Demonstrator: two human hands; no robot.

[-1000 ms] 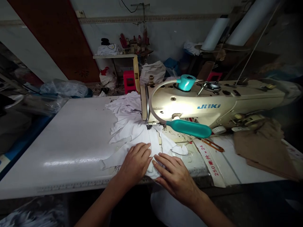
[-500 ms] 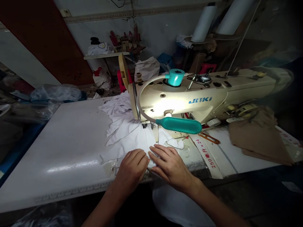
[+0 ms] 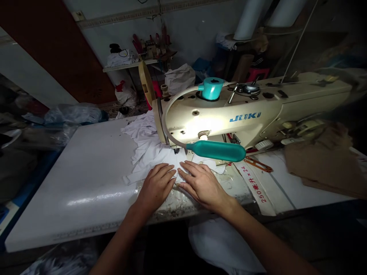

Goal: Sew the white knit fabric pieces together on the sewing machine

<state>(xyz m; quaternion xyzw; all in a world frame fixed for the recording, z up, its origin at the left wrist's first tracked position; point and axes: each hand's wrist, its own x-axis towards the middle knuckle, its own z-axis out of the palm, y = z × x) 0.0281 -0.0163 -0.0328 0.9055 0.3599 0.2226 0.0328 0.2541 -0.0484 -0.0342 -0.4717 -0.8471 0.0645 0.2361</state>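
White fabric [image 3: 149,152] lies bunched and wrinkled on the left of the sewing machine [image 3: 206,118], and its near part runs under the presser foot [image 3: 176,150]. My left hand [image 3: 158,182] rests palm down on the fabric's near edge, fingers stretched forward. Beside it, my right hand [image 3: 202,183] presses on the same fabric with fingers extended and the thumb apart. Only a small gap separates the two sets of fingertips, just in front of the presser foot. A lit lamp with a teal handle [image 3: 216,151] hangs over the needle area and hides part of it.
The white table [image 3: 86,172] stretches left. An orange-handled tool [image 3: 258,164] and brown folded cloth [image 3: 321,164] lie to the right, near a printed cardboard strip [image 3: 255,189]. Thread cones [image 3: 249,19] stand behind. A shelf [image 3: 129,65] holds cloth and tools at the wall.
Both hands have moved forward toward the presser foot, and the fabric's near edge has advanced with them. My left fingers look straighter than before. The view has shifted slightly.
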